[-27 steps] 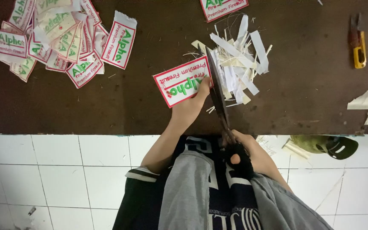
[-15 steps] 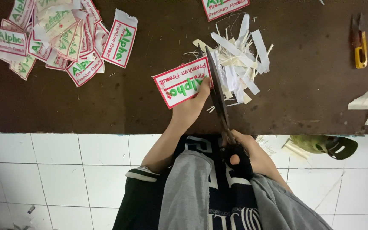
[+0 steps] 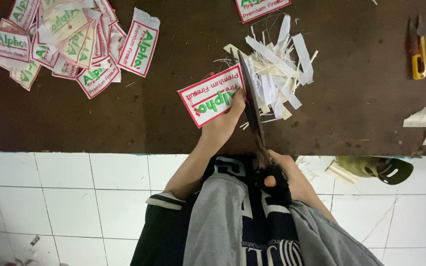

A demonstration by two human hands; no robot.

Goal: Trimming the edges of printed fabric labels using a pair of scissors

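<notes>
**Scissors at the edge of a cloth label**

The left hand (image 3: 228,116) pinches a white, red-bordered label (image 3: 212,96) flat on the dark bench (image 3: 173,133), fingers closed on its right edge. The right hand (image 3: 277,172) grips the black scissors (image 3: 251,106), blades nearly shut along that edge. White offcuts (image 3: 282,69) lie just right of the label; a heap of labels (image 3: 65,44) lies well left.

There is one camera, and it sits on the person's head; it looks straight down, past the person's chest, at the brown table (image 3: 124,128) and the white tiled floor (image 3: 75,197); the table's near edge runs across the middle; the table top is quite near; no other view is there to share anything.
</notes>
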